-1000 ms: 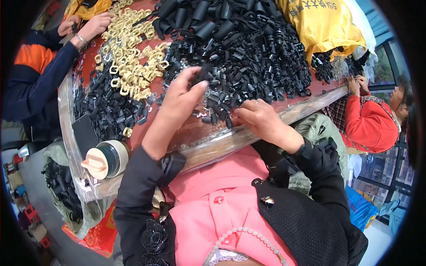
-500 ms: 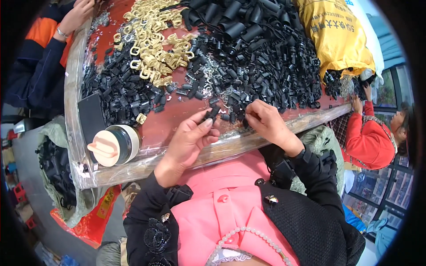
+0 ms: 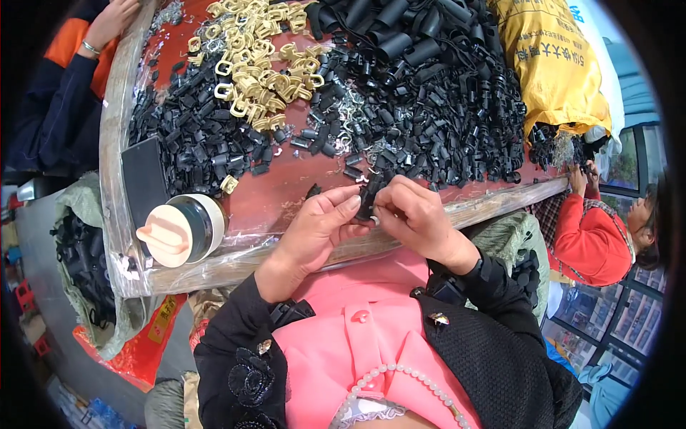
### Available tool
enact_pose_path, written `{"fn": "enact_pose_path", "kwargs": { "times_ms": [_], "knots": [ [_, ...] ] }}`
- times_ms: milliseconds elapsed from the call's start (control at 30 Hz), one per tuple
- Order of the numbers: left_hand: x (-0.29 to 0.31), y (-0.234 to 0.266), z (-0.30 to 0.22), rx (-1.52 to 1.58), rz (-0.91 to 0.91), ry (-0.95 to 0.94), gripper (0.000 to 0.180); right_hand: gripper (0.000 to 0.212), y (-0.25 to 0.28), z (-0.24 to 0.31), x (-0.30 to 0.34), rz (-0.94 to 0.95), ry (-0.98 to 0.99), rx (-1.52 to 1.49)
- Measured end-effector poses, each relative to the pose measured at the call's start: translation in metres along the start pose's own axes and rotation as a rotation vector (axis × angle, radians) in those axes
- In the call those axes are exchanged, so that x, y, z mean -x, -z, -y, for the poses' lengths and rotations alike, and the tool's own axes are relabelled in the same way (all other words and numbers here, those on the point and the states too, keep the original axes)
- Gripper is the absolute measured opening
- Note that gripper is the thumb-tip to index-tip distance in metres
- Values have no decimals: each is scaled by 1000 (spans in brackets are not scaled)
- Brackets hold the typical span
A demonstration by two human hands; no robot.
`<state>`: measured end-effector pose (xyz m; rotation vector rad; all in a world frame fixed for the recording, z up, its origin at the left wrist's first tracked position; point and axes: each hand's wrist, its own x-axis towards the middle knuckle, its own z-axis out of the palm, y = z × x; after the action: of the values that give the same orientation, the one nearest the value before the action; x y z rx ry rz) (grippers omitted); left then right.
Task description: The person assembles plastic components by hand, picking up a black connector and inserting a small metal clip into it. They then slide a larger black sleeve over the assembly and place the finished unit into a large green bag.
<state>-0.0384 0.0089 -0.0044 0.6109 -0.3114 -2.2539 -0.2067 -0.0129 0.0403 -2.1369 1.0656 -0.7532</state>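
Note:
My left hand [image 3: 314, 230] is closed, its thumb and fingers pinching a small black plastic part [image 3: 367, 200] above the near edge of the table. Close against it from the right, my right hand [image 3: 421, 220] has its fingers curled at the same part. A tiny pale piece [image 3: 374, 221] shows between the two hands, by the right fingertips; its kind is too small to tell. The right fingers partly hide the black part. Just beyond the hands lies a heap of small black plastic parts [image 3: 429, 132], with silvery bits scattered among them.
Cream-yellow plastic buckles [image 3: 268, 75] are piled at the back. A jar with a pale lid [image 3: 171, 236] and a dark flat slab [image 3: 145, 175] stand at the left. A yellow sack [image 3: 557, 64] lies back right. Other people sit left and right [image 3: 589, 243].
My right hand has moved left from the heap to the black part in my left hand. The left hand has turned slightly and come nearer. The view has shifted a little.

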Motion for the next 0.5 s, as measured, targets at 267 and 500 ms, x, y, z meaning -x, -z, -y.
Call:
{"fn": "enact_pose_path", "kwargs": {
  "times_ms": [267,500],
  "knots": [
    [3,-3,3,-118,-42,-28,31,10,-4,1,-2,103,114,247],
    [8,-1,6,-281,-4,-24,33,9,-5,6,-2,149,50,157]
  ]
}}
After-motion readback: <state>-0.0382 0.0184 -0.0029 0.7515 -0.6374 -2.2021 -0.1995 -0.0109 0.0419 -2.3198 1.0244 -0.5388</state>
